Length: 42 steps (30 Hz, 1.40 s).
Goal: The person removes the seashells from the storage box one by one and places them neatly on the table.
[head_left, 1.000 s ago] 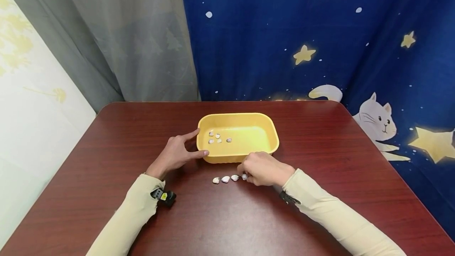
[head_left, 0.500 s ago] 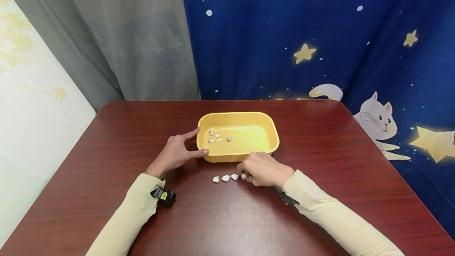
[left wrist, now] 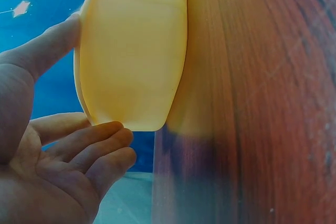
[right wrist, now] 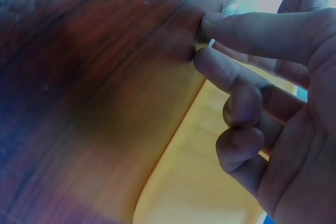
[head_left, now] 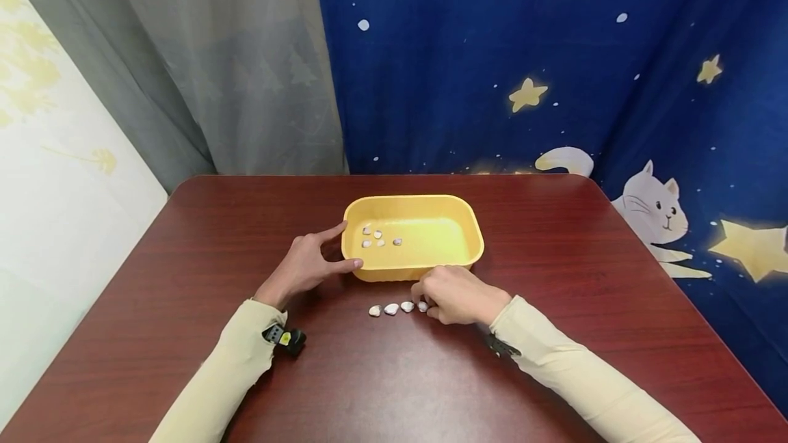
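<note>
A yellow plastic basin [head_left: 394,275] stands on the table, with several small whitish shells [head_left: 378,234] lying inside, mostly toward its left end. My left hand [head_left: 306,264] spans that end, fingers and thumb nearly straight and touching the wall and rim. In front of the basin runs a short row of shells [head_left: 391,309]. At the row's right end my right hand [head_left: 457,294] pinches a shell [head_left: 423,306] between thumb and index finger, low at the tabletop. The right wrist view shows this shell mostly hidden by the fingertips [right wrist: 212,66].
The dark red wooden table [head_left: 394,388] has rounded far corners. A grey curtain [head_left: 246,74] and a blue star-patterned curtain [head_left: 443,60] hang behind it. A black wrist camera [head_left: 295,342] sits on the left sleeve.
</note>
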Each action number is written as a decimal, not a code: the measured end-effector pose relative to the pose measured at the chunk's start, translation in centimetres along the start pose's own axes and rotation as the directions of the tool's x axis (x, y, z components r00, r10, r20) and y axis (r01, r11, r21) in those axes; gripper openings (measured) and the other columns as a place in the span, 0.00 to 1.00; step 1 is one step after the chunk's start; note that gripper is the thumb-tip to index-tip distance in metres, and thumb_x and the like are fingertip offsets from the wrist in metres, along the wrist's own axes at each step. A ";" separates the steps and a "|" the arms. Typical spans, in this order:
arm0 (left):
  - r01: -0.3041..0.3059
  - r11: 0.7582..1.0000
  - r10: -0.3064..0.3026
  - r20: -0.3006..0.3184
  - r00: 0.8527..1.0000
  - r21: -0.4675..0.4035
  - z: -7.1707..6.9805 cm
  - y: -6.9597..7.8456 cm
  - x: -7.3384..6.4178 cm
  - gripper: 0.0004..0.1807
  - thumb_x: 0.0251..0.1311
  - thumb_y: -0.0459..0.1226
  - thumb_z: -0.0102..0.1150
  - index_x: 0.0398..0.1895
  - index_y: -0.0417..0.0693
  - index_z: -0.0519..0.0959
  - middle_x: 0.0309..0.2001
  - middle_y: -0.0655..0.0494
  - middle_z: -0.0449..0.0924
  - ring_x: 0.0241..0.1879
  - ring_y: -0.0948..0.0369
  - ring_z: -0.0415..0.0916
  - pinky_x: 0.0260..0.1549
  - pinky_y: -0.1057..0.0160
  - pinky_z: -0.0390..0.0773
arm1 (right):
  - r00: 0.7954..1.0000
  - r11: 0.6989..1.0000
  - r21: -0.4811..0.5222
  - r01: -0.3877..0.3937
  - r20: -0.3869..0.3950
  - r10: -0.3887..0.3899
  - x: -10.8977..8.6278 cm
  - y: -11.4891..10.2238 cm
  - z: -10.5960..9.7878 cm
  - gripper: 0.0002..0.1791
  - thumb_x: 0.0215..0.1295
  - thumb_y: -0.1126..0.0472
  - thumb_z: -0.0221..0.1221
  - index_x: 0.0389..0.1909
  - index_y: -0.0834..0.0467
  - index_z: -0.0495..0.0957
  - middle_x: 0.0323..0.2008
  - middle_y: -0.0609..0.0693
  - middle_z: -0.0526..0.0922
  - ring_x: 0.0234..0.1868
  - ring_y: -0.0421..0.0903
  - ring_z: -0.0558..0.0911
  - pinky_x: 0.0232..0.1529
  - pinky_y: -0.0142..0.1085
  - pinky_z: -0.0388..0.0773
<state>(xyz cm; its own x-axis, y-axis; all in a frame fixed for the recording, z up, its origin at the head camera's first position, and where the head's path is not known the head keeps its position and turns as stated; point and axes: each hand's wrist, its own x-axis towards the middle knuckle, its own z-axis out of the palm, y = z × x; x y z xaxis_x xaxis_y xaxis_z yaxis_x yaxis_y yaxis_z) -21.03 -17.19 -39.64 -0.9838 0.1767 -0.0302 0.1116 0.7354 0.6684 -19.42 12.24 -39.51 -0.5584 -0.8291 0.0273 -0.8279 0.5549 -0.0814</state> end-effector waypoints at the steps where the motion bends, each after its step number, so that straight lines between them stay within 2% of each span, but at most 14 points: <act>1: 0.001 1.000 -0.001 0.002 1.000 -0.001 0.0 -0.1 0.0 0.55 0.48 0.64 0.71 0.78 0.56 0.61 0.75 0.45 0.65 0.71 0.48 0.66 0.68 0.42 0.69 | 1.000 1.000 0.001 -0.002 0.002 0.002 0.0 0.0 0.0 0.10 0.49 0.66 0.71 0.26 0.47 0.81 0.22 0.40 0.79 0.25 0.34 0.72 0.24 0.28 0.67; 9: 0.010 1.000 -0.009 0.011 1.000 -0.016 0.4 -0.1 -0.1 0.52 0.51 0.60 0.72 0.78 0.56 0.61 0.74 0.45 0.66 0.67 0.50 0.68 0.66 0.43 0.71 | 1.000 1.000 0.007 -0.017 0.003 0.017 -0.3 0.0 0.3 0.09 0.52 0.62 0.71 0.24 0.47 0.80 0.21 0.40 0.78 0.24 0.34 0.70 0.23 0.27 0.65; 16: 0.012 0.999 -0.011 0.016 1.000 -0.035 0.3 0.0 -0.2 0.52 0.51 0.58 0.73 0.78 0.56 0.60 0.75 0.45 0.64 0.73 0.49 0.65 0.69 0.41 0.68 | 1.000 1.000 0.008 -0.008 0.007 0.008 -0.3 0.0 0.4 0.08 0.52 0.63 0.70 0.25 0.47 0.81 0.21 0.40 0.78 0.25 0.35 0.72 0.24 0.28 0.67; 30: 0.006 1.000 -0.006 0.015 1.000 -0.028 0.1 0.0 -0.1 0.53 0.50 0.59 0.73 0.78 0.55 0.60 0.75 0.46 0.65 0.72 0.48 0.65 0.69 0.41 0.68 | 1.000 1.000 0.001 0.001 -0.027 -0.001 -0.4 0.1 0.4 0.10 0.51 0.63 0.71 0.25 0.47 0.79 0.22 0.40 0.78 0.24 0.33 0.69 0.23 0.26 0.64; 34: -0.002 1.000 0.002 0.010 1.000 -0.008 0.0 0.1 -0.1 0.53 0.51 0.60 0.72 0.78 0.55 0.60 0.74 0.45 0.66 0.70 0.49 0.67 0.68 0.42 0.69 | 1.000 1.000 -0.010 0.011 -0.021 -0.011 -0.4 0.1 -0.2 0.08 0.53 0.61 0.71 0.27 0.47 0.80 0.23 0.40 0.79 0.23 0.33 0.70 0.23 0.27 0.65; 38: 0.001 1.000 0.000 0.016 1.000 -0.016 -0.1 0.2 0.0 0.53 0.51 0.59 0.72 0.78 0.54 0.60 0.75 0.45 0.65 0.73 0.48 0.65 0.70 0.40 0.67 | 1.000 0.999 -0.044 0.024 -0.014 -0.025 -0.4 0.0 -1.2 0.05 0.56 0.57 0.71 0.31 0.47 0.83 0.25 0.39 0.82 0.25 0.34 0.73 0.25 0.30 0.70; 42: 0.004 1.000 -0.004 0.024 1.000 -0.019 -0.1 0.2 0.0 0.53 0.51 0.59 0.72 0.78 0.54 0.60 0.75 0.44 0.65 0.73 0.47 0.64 0.70 0.40 0.66 | 0.999 0.998 -0.048 0.040 0.015 -0.039 -0.3 -0.2 -2.4 0.05 0.59 0.55 0.70 0.31 0.48 0.83 0.24 0.39 0.80 0.26 0.34 0.74 0.25 0.31 0.71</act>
<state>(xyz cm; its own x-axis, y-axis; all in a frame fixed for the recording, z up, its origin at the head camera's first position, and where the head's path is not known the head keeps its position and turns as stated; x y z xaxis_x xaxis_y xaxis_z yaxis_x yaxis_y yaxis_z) -21.05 -17.09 -39.43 -0.9805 0.1900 -0.0507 0.1048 0.7232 0.6826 -19.19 12.49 -37.14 -0.5246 -0.8512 0.0152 -0.8512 0.5239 -0.0322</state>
